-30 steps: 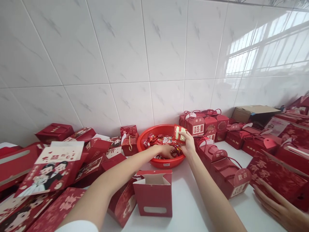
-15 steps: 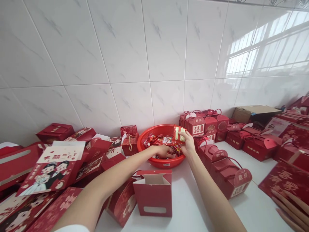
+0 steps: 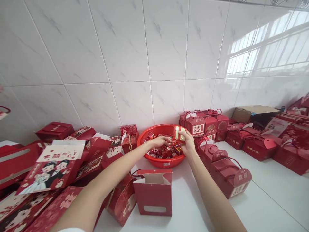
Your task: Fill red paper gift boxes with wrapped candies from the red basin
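A red plastic basket (image 3: 166,163) holds many small wrapped candies (image 3: 160,152). My left hand (image 3: 159,141) is over the candies inside its rim, the fingers stretched to the right and slightly apart; nothing shows in them. At the basket's right edge, my right hand (image 3: 188,144) grips a red-and-gold packet (image 3: 178,132) between thumb and fingers. In front of the basket stands an upright red gift box (image 3: 153,198), its top open and a slot in its front. A rounded red box (image 3: 123,199) leans beside it on the left.
Loose and folded red boxes (image 3: 96,161) pile up on the left, with a bride-and-groom printed box (image 3: 51,169) on top. Closed red boxes with cord handles (image 3: 229,177) line the right. Behind them lies a brown carton (image 3: 256,111) near the tiled wall (image 3: 125,106).
My left hand has lifted and shifted up and left within the basket. My right hand keeps the packet. Another person's hand and a red box at the lower right are gone from view.
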A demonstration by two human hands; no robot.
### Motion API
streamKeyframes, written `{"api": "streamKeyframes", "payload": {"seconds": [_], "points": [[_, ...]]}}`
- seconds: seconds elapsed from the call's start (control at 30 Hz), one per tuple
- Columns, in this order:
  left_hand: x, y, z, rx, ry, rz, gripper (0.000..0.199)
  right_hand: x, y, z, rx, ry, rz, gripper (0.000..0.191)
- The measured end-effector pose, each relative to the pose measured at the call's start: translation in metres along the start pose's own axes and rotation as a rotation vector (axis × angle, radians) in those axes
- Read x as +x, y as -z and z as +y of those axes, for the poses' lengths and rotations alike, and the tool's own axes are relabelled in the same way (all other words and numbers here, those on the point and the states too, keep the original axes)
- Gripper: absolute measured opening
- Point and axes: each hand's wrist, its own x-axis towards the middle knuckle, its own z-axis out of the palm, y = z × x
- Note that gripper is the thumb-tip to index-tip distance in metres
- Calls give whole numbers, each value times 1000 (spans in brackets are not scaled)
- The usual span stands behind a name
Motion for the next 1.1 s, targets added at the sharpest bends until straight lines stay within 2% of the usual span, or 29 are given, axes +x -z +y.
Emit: {"api": "streamKeyframes", "payload": {"seconds": [0.17, 0.37, 0.5, 0.6, 0.77, 0.83, 1.0, 1.1], "points": [[-6, 22, -5, -169, 20, 22, 34, 1, -1, 0, 11, -5, 7, 25], [-13, 27, -13, -203, -48, 88, 42, -1, -2, -1, 10, -7, 8, 25], [-11, 28, -18, -122, -59, 139, 38, -1, -1, -1, -2, -10, 4, 26], [-10, 30, -20, -16, -64, 191, 44, 0, -1, 0, -8, -8, 8, 26], [-15, 28, -11, 203, -137, 256, 45, 1, 0, 1, -14, -7, 9, 27], [-19, 23, -3, 275, -179, 180, 43, 1, 0, 1, -14, -3, 8, 28], [-27, 2, 15, 413, -192, -192, 40, 1, 1, 2, -17, 3, 7, 30], [-28, -7, 18, 463, -170, -306, 46, 1, 1, 2, -26, 4, -4, 29]]}}
